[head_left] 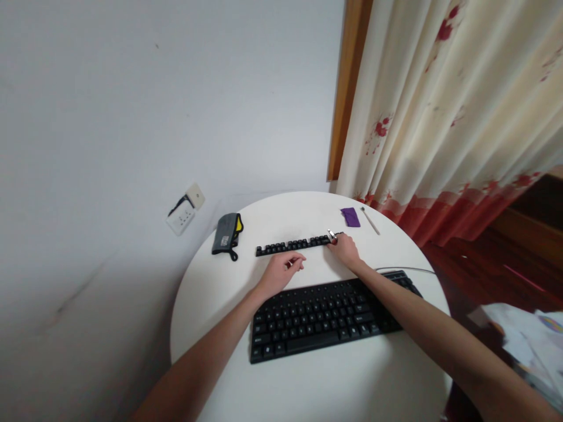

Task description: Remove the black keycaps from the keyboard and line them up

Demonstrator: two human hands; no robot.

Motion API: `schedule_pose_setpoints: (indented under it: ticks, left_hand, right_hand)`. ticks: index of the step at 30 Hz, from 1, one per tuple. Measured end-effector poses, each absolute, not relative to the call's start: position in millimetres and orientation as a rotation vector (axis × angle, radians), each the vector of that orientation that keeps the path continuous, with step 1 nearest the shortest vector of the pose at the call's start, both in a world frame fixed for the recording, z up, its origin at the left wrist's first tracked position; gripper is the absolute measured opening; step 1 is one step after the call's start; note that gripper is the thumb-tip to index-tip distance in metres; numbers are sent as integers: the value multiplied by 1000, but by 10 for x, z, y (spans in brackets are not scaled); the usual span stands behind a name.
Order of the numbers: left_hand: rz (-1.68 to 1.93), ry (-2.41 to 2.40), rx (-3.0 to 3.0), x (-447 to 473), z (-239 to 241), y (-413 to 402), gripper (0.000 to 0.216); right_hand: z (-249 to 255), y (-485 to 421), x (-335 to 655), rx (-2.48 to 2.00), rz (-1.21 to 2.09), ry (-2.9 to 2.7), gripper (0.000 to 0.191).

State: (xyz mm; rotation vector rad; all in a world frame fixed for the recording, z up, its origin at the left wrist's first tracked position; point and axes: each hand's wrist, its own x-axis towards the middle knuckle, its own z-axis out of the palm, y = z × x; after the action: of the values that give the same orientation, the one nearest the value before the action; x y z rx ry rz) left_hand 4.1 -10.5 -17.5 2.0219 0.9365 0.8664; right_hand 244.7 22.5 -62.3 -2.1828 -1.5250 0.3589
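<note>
Right hand, right of centre, pinches a metal piece. I cannot tell whether my curled left hand is empty; it should steady the key strip.

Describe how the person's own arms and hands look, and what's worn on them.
The left forearm and right forearm are bare to the picture's edge, with no sleeves showing. The left hand and right hand are ungloved; no watch or bracelet is visible.

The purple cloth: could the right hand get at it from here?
Probably yes: the right hand is close, with nothing visible between it and the purple cloth, though it seems to hold a metal tool.
</note>
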Motion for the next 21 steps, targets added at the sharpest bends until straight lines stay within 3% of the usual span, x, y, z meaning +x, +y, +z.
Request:
schedule_pose_setpoints:
  ticks: [12, 16, 21]
  left_hand:
    - [803, 913, 2072, 47, -237, -105, 19]
    - [767, 887, 2090, 44, -248, -101, 20]
    - [699, 859, 2112, 50, -275, -114, 21]
  right_hand:
    - [-450, 112, 2475, -2023, 354, -1522, 14]
    - [-197, -98, 2667, -1877, 301, -1485, 28]
    - [1, -488, 2993, -1454, 471, -1191, 43]
